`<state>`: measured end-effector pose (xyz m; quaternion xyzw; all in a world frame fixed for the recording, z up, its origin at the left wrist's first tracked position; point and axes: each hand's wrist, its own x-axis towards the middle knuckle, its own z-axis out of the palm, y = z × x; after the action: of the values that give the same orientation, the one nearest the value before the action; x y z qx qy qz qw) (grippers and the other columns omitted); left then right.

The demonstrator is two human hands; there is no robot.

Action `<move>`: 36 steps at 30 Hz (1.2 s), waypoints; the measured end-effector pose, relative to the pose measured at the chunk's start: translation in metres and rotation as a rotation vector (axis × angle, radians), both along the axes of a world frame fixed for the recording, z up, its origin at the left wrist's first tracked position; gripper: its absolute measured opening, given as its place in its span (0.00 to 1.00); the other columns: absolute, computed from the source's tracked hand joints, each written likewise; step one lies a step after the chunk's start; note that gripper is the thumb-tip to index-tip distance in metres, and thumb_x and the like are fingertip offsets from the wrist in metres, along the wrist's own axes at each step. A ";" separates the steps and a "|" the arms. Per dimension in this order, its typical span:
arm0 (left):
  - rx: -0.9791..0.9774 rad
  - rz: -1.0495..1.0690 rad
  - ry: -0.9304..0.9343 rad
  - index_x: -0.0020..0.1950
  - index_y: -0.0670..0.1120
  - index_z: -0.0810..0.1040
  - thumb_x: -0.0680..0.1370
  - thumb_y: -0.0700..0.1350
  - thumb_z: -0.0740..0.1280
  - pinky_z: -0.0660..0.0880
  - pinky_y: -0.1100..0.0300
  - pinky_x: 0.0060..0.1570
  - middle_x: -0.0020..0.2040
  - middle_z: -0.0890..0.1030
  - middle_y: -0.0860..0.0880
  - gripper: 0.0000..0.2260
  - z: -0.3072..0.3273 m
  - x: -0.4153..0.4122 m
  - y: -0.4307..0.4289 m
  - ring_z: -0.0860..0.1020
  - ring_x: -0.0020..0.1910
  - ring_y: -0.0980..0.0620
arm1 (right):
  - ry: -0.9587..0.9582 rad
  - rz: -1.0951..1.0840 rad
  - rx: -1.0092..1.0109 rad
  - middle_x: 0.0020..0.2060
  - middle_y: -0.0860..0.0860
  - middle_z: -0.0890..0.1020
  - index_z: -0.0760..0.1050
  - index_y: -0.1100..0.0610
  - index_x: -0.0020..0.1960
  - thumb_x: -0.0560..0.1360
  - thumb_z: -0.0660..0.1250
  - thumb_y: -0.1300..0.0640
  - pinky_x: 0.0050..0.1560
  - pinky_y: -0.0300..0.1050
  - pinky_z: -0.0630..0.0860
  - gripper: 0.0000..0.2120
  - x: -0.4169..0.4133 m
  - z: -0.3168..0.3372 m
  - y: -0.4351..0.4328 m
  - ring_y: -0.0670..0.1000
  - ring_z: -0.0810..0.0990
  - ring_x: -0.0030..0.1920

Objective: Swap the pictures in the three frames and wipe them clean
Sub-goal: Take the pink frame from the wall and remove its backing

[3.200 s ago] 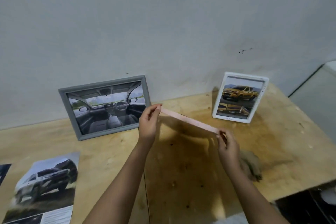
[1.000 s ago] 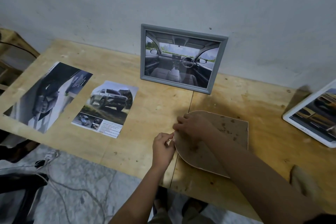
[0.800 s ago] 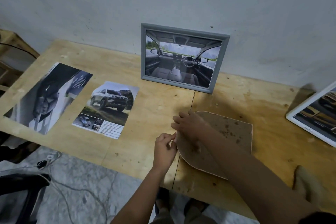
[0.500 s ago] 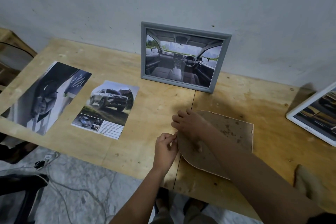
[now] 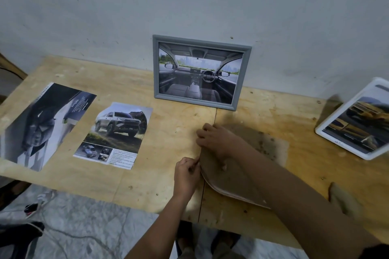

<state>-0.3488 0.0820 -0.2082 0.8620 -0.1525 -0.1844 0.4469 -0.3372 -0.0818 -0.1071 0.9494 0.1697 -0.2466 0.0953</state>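
Fingers (image 5: 195, 163) of the left hand (image 5: 186, 175) pinched on the face-down frame's backing board (image 5: 264, 143) on the plywood table (image 5: 147, 185), right hand (image 5: 215, 139) curled over the same edge: likely prying the back off, next lifting it clear for the SUV print (image 5: 119, 132).

Three frames (image 5: 197, 73) (image 5: 355, 128) (image 5: 263, 147), two loose prints (image 5: 117, 132) (image 5: 42, 124), one cloth (image 5: 343, 200) and two hands (image 5: 187, 174) (image 5: 214, 139), all at one table (image 5: 147, 185).
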 end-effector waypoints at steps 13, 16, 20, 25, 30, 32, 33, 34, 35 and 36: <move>0.017 -0.019 -0.148 0.42 0.41 0.79 0.76 0.42 0.66 0.69 0.56 0.34 0.35 0.75 0.49 0.05 0.008 -0.001 -0.009 0.72 0.35 0.50 | -0.334 -0.546 0.351 0.44 0.44 0.69 0.72 0.45 0.48 0.72 0.64 0.47 0.53 0.50 0.62 0.06 -0.029 0.063 -0.055 0.49 0.65 0.49; 0.042 -0.062 -0.151 0.42 0.41 0.79 0.77 0.41 0.64 0.65 0.58 0.35 0.36 0.74 0.48 0.07 0.007 0.007 -0.013 0.72 0.38 0.48 | -0.542 -0.801 0.499 0.43 0.44 0.70 0.71 0.45 0.48 0.72 0.64 0.45 0.47 0.48 0.62 0.07 -0.046 0.079 -0.079 0.50 0.67 0.49; 0.025 -0.040 -0.167 0.43 0.41 0.80 0.79 0.42 0.61 0.63 0.58 0.37 0.38 0.76 0.45 0.10 0.010 0.014 -0.007 0.71 0.39 0.49 | -0.882 -1.381 0.850 0.43 0.50 0.74 0.69 0.55 0.48 0.76 0.62 0.45 0.42 0.47 0.67 0.13 -0.078 0.075 -0.100 0.52 0.73 0.46; 0.076 0.076 -0.196 0.52 0.40 0.81 0.78 0.39 0.61 0.66 0.59 0.43 0.44 0.77 0.45 0.09 0.011 0.020 0.013 0.73 0.45 0.48 | -1.088 -2.205 1.176 0.61 0.57 0.74 0.66 0.59 0.67 0.78 0.58 0.48 0.61 0.57 0.71 0.22 -0.127 0.011 -0.113 0.59 0.73 0.60; 0.089 0.161 -0.195 0.54 0.38 0.79 0.78 0.36 0.61 0.66 0.58 0.46 0.44 0.75 0.45 0.10 0.014 0.023 0.029 0.72 0.46 0.46 | -1.149 -2.731 1.691 0.60 0.56 0.77 0.67 0.58 0.69 0.78 0.56 0.53 0.54 0.59 0.78 0.21 -0.157 -0.038 -0.101 0.59 0.78 0.55; 0.096 0.177 -0.197 0.54 0.38 0.79 0.77 0.35 0.61 0.66 0.58 0.46 0.44 0.74 0.45 0.10 0.014 0.024 0.034 0.71 0.46 0.47 | -1.218 -2.890 1.632 0.64 0.57 0.74 0.65 0.59 0.71 0.79 0.53 0.55 0.58 0.58 0.76 0.21 -0.162 -0.048 -0.095 0.59 0.76 0.58; 0.097 0.185 -0.197 0.53 0.38 0.79 0.77 0.35 0.61 0.65 0.59 0.46 0.45 0.74 0.45 0.09 0.014 0.024 0.037 0.70 0.46 0.48 | -1.228 -2.965 1.567 0.66 0.57 0.72 0.64 0.59 0.71 0.79 0.53 0.56 0.60 0.57 0.75 0.21 -0.163 -0.050 -0.093 0.59 0.75 0.60; 0.095 0.197 -0.191 0.53 0.38 0.79 0.78 0.35 0.61 0.65 0.59 0.46 0.45 0.74 0.45 0.09 0.015 0.023 0.039 0.70 0.46 0.48 | -1.244 -3.018 1.528 0.67 0.57 0.70 0.63 0.60 0.71 0.78 0.53 0.57 0.62 0.55 0.73 0.21 -0.164 -0.050 -0.090 0.59 0.73 0.62; 0.093 0.213 -0.182 0.54 0.38 0.79 0.78 0.35 0.61 0.65 0.59 0.47 0.45 0.73 0.45 0.09 0.016 0.023 0.041 0.69 0.46 0.49 | -1.245 -3.047 1.489 0.69 0.57 0.69 0.62 0.59 0.72 0.78 0.53 0.57 0.63 0.54 0.73 0.22 -0.165 -0.051 -0.089 0.58 0.72 0.63; 0.091 0.226 -0.176 0.54 0.38 0.79 0.78 0.35 0.60 0.65 0.59 0.47 0.45 0.73 0.46 0.09 0.017 0.022 0.043 0.69 0.47 0.49 | -1.228 -3.040 1.421 0.70 0.57 0.67 0.61 0.59 0.73 0.78 0.54 0.58 0.63 0.53 0.72 0.23 -0.165 -0.051 -0.087 0.58 0.71 0.64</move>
<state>-0.3266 0.1247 -0.1912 0.9058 -0.0845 -0.0632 0.4103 -0.5018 -0.1686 -0.1584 -0.0575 0.7616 -0.3583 0.5370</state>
